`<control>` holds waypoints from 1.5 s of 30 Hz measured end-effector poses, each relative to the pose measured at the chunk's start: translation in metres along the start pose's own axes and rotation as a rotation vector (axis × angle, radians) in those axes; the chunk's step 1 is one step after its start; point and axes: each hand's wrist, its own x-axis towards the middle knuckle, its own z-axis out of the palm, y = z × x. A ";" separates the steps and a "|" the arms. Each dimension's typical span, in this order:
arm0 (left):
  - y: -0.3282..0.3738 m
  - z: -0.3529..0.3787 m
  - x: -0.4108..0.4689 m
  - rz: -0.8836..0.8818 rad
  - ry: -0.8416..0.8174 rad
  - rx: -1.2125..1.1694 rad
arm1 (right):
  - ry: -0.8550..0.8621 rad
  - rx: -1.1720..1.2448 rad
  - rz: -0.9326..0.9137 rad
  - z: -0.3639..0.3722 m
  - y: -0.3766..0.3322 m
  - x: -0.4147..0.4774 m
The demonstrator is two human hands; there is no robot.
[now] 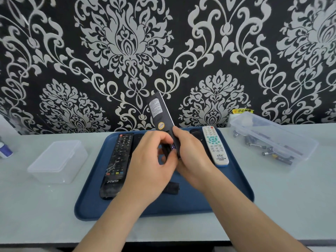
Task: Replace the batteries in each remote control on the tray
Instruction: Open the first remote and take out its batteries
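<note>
Remote control [160,110], black, back upward: right hand [192,155] grips it over blue plastic tray [236,186]; left hand [149,160] fingers pinch purple battery [172,147]. Alongside: black THTF remote [118,157], white remote [215,144].

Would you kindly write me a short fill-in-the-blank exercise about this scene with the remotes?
1. The right hand holds the black remote, its ____ facing the camera.
2. The left hand pinches a purple battery above the ____ tray.
3. The loose batteries lie in the clear box on the person's ____ side.
Missing words: back, blue, right.
</note>
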 end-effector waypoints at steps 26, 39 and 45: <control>-0.014 -0.001 0.006 0.409 0.117 0.501 | 0.046 0.165 0.040 0.008 -0.001 -0.002; 0.003 0.004 0.007 -0.215 0.082 -0.170 | 0.042 0.156 -0.013 0.001 0.005 0.002; -0.002 -0.006 0.012 -0.527 0.028 -0.486 | 0.011 -0.028 -0.088 0.006 0.010 0.003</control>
